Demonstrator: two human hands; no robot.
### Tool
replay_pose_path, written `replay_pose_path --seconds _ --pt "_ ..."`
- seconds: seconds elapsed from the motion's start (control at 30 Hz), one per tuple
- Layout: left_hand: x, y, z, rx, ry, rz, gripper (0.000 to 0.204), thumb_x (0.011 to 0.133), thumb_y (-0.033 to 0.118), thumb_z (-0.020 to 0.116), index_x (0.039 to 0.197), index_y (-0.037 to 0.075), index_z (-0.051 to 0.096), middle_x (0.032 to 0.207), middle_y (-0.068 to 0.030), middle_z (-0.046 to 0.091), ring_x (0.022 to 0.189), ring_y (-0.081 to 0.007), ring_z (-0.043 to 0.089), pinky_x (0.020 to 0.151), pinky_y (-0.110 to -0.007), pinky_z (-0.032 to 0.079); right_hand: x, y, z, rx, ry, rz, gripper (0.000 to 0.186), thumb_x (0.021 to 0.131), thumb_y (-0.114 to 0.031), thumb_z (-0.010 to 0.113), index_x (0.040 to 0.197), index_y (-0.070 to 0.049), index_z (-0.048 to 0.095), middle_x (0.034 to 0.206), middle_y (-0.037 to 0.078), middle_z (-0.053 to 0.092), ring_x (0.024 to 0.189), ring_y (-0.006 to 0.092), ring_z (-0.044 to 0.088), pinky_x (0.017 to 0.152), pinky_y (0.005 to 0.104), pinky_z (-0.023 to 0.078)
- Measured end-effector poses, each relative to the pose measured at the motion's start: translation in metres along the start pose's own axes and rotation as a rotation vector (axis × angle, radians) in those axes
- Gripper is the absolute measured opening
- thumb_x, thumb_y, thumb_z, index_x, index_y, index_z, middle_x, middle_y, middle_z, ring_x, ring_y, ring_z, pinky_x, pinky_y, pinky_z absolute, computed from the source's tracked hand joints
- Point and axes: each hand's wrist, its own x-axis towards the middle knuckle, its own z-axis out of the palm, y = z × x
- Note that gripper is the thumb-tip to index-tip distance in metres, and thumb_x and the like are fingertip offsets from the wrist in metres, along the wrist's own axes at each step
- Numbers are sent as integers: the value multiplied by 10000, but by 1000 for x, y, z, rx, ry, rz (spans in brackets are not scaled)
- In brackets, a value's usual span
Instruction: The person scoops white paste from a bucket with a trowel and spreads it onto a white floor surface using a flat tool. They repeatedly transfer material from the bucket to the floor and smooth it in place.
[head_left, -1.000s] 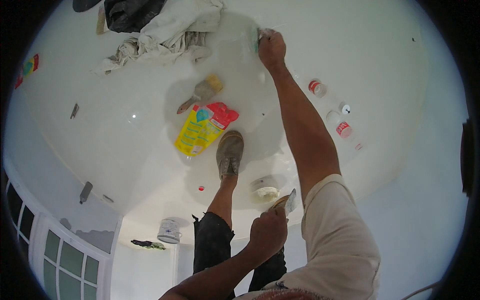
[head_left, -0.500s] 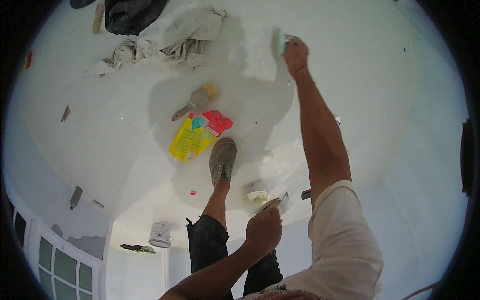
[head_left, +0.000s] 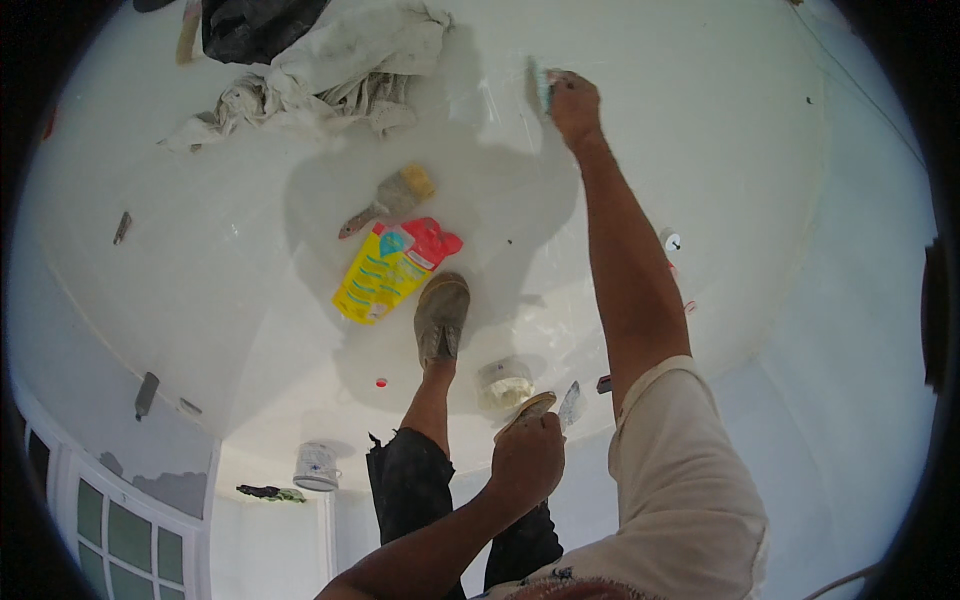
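Note:
My right hand [head_left: 577, 108] is closed round a flat, pale teal scraper [head_left: 541, 85], held at the white surface at the upper middle. The tool's far edge lies in shadow. Lower down, my left hand [head_left: 530, 455] is closed on a curved, tan-edged piece [head_left: 530, 409]. A grey, putty-smeared blade [head_left: 571, 405] sticks up beside its fingers; whether it joins that piece I cannot tell. Just above this hand stands a pale tub [head_left: 503, 384] with whitish stuff in it. The right sleeve is cream.
A yellow and red pouch [head_left: 388, 275] lies by a shoe [head_left: 442, 312], with a wide paintbrush [head_left: 392, 200] beyond. Crumpled whitish cloth [head_left: 340, 80] and a black bag [head_left: 255, 28] lie at the upper left. A white bucket [head_left: 317, 467] and a paned door [head_left: 130, 535] are lower left.
My right hand has moved a little left with the scraper. My left hand has turned slightly, so more of the tan-edged piece shows. The whole view has shifted slightly.

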Motion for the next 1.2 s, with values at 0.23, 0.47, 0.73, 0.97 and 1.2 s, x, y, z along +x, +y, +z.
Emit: replay_pose_path --seconds 0.23,0.47,0.73,0.97,1.2 --pt "0 3 6 -5 -18 -4 308 968 268 671 1045 -15 577 862 -160 674 724 -300 719 627 -417 611 27 41 -37 -163 0 -101 324 999 -127 481 1176 -34 735 963 78 725 851 176 638 803 305 526" --pt "3 15 5 -51 -58 10 305 964 268 669 1036 -17 584 903 -184 682 783 -319 726 666 -427 608 70 35 -38 -148 123 -192 313 1009 -143 494 1195 -50 727 997 71 712 885 168 637 819 304 520" --pt "-1 4 22 170 70 -25 251 956 258 646 959 10 612 801 -116 675 678 -227 709 555 -385 579 -23 -26 46 -134 -369 -339 278 958 -167 546 1146 -47 712 1125 169 721 1095 379 667 1009 436 521" --pt "3 9 27 28 41 22 298 955 286 666 1013 1 601 814 -131 669 680 -271 709 558 -422 572 105 -35 -17 -273 -315 -223 349 1041 -249 528 1275 -61 706 1091 81 749 956 195 673 917 344 524" --pt "2 7 11 -67 -32 -71 290 959 255 660 1020 -21 595 875 -194 678 792 -329 725 691 -446 602 29 -18 -13 -409 -712 -401 292 996 -214 576 1214 -72 711 1203 124 721 1113 281 661 1022 371 495"
